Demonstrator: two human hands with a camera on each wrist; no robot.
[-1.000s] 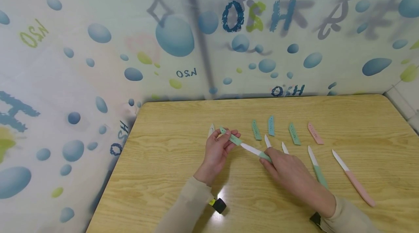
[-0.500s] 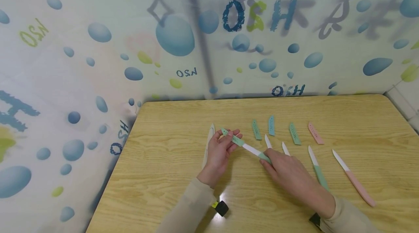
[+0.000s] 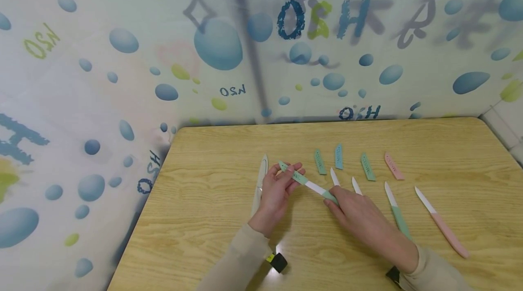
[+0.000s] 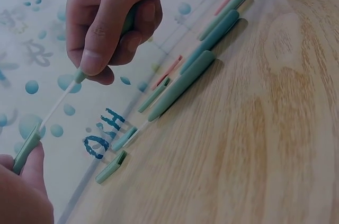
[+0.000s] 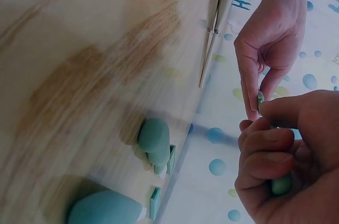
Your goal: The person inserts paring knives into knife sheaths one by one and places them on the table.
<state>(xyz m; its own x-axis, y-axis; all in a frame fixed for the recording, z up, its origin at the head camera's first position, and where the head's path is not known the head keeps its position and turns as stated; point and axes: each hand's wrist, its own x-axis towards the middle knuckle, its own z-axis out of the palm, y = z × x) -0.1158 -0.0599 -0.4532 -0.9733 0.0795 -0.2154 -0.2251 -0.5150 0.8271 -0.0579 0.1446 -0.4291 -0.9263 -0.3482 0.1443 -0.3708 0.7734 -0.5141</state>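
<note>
My left hand [image 3: 273, 198] pinches a green knife sheath [image 3: 299, 177] between thumb and fingers, above the table. In my right hand [image 3: 365, 216] is the green handle of a paring knife [image 3: 316, 188] with a white blade. The blade points left into the sheath's near end, and part of it still shows between the two hands. In the left wrist view the blade [image 4: 57, 101] runs from the right fist to the sheath [image 4: 27, 149]. My right fingers cover most of the handle, seen as a green end [image 5: 282, 185] in the right wrist view.
Two green sheaths, a blue sheath [image 3: 338, 157] and a pink sheath [image 3: 394, 166] lie in a row towards the back. Several bare knives lie nearer, among them a pink-handled knife [image 3: 443, 225]. Long white scissors [image 3: 260, 182] lie left of my left hand. A patterned wall stands behind the table.
My left hand and the sheath have shifted slightly right and down towards the right hand. Less of the blade shows outside the sheath. The right hand has stayed almost still.
</note>
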